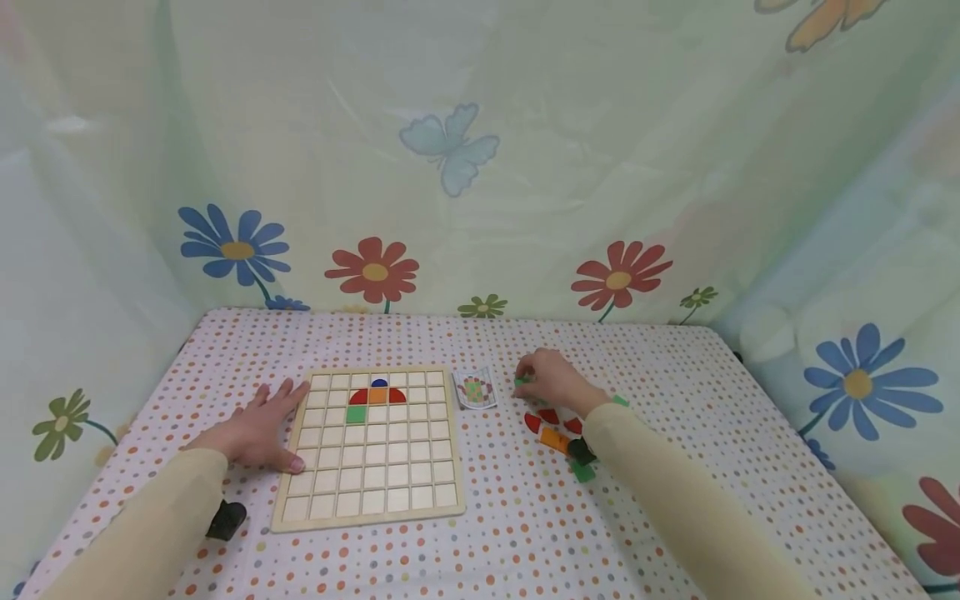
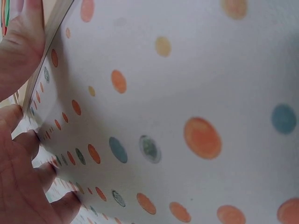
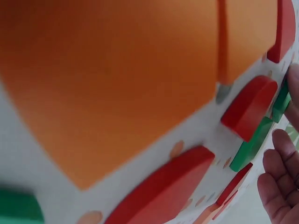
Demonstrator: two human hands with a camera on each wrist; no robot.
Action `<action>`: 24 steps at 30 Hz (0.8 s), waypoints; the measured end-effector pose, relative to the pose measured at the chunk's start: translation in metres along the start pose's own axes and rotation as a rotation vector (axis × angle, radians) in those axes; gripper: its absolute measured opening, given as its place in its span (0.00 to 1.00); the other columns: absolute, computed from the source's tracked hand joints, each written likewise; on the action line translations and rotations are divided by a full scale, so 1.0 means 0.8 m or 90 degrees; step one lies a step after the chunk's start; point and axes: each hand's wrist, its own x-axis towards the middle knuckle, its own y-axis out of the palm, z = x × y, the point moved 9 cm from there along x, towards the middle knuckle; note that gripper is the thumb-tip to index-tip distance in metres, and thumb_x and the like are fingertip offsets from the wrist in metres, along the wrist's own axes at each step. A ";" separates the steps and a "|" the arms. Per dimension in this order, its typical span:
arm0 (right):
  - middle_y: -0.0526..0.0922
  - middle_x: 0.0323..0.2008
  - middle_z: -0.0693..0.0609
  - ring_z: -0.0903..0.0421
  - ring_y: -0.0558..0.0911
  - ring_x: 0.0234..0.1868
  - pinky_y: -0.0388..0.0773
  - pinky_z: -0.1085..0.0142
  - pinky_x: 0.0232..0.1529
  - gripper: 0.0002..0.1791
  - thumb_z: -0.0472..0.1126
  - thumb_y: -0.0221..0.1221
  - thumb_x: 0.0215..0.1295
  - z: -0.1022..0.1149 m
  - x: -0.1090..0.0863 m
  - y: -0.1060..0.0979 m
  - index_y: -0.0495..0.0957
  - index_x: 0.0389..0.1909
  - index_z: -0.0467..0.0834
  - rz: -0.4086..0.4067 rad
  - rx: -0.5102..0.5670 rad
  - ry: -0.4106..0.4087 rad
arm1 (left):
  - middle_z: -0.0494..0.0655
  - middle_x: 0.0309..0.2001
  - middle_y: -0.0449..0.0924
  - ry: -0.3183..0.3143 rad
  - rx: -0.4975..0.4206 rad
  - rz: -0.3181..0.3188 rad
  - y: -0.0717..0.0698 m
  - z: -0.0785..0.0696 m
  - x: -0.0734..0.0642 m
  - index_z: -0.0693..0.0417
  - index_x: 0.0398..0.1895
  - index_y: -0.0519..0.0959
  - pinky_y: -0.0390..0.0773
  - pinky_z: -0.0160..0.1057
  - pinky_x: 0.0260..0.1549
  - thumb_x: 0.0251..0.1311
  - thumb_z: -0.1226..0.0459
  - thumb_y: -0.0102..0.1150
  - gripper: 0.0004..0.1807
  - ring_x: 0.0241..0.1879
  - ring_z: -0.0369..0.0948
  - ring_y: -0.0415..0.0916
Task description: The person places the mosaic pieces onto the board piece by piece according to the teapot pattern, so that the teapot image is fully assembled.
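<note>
Two hands: both are lying on the dotted cloth, one at each side of the board.
Right fingers: they are curling down and pinching a small green piece (image 1: 521,382) at their tips; in the right wrist view the fingertips (image 3: 279,154) are sitting against a green piece (image 3: 250,145).
Right hand (image 1: 551,381): it is resting knuckles up, to the right of the small card and just behind the loose pieces.
Green piece: it is sitting on the cloth under the right fingertips, between the card and the red pieces.
Loose pieces: red rounded pieces (image 1: 551,419) are lying just beside the right wrist, an orange block (image 1: 554,439) is lying in front of them, and another green piece (image 1: 583,472) is showing by the sleeve.
Left fingers: they are lying straight and spread, holding nothing; the thumb is touching the board's left edge.
Left hand (image 1: 258,427): it is pressing flat on the cloth against the board's left side; in the left wrist view the thumb (image 2: 18,51) is lying along the board's rim.
Board (image 1: 372,492): a wooden grid of squares is lying flat between the hands, with a blue piece (image 1: 379,383), red and orange pieces (image 1: 377,397) and a green square (image 1: 356,414) filling cells near its top.
Card (image 1: 475,389): it is lying just beside the board's top right corner.
Tablecloth (image 1: 525,533): white with coloured dots, it is covering the whole table.
Sleeves: both arms are wearing pale yellow sleeves (image 1: 675,492).
</note>
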 end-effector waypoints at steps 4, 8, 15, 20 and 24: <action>0.82 0.46 0.45 0.51 0.78 0.45 0.80 0.57 0.50 0.16 0.44 0.70 0.64 -0.003 -0.004 0.000 0.84 0.50 0.41 0.005 0.009 0.011 | 0.74 0.79 0.34 0.002 0.000 -0.001 0.004 0.001 0.001 0.66 0.81 0.44 0.39 0.79 0.70 0.45 0.55 0.81 0.68 0.76 0.76 0.27; 0.82 0.50 0.43 0.49 0.79 0.49 0.81 0.55 0.54 0.16 0.39 0.69 0.64 -0.012 -0.011 -0.005 0.84 0.51 0.41 -0.002 0.015 0.036 | 0.74 0.79 0.35 0.000 0.004 -0.003 0.003 0.003 0.003 0.65 0.81 0.44 0.39 0.79 0.70 0.46 0.56 0.81 0.67 0.76 0.76 0.27; 0.81 0.49 0.43 0.49 0.79 0.47 0.82 0.55 0.53 0.15 0.38 0.68 0.65 -0.017 -0.013 -0.006 0.85 0.51 0.40 -0.007 0.014 0.040 | 0.73 0.80 0.34 -0.002 0.008 0.000 0.000 0.004 0.003 0.65 0.81 0.44 0.38 0.79 0.70 0.46 0.55 0.81 0.68 0.76 0.76 0.27; 0.81 0.48 0.43 0.50 0.79 0.46 0.82 0.56 0.50 0.12 0.38 0.69 0.65 -0.012 -0.011 -0.005 0.86 0.48 0.40 -0.019 0.010 0.014 | 0.74 0.79 0.34 0.000 0.008 -0.004 0.001 0.004 0.003 0.65 0.81 0.44 0.39 0.79 0.70 0.46 0.55 0.81 0.67 0.76 0.76 0.28; 0.81 0.47 0.43 0.51 0.78 0.43 0.82 0.58 0.47 0.12 0.39 0.69 0.65 -0.011 -0.011 -0.006 0.86 0.47 0.40 -0.017 0.012 0.012 | 0.74 0.79 0.35 0.005 0.005 -0.004 0.002 0.004 0.003 0.65 0.81 0.44 0.39 0.79 0.69 0.46 0.55 0.81 0.67 0.76 0.76 0.28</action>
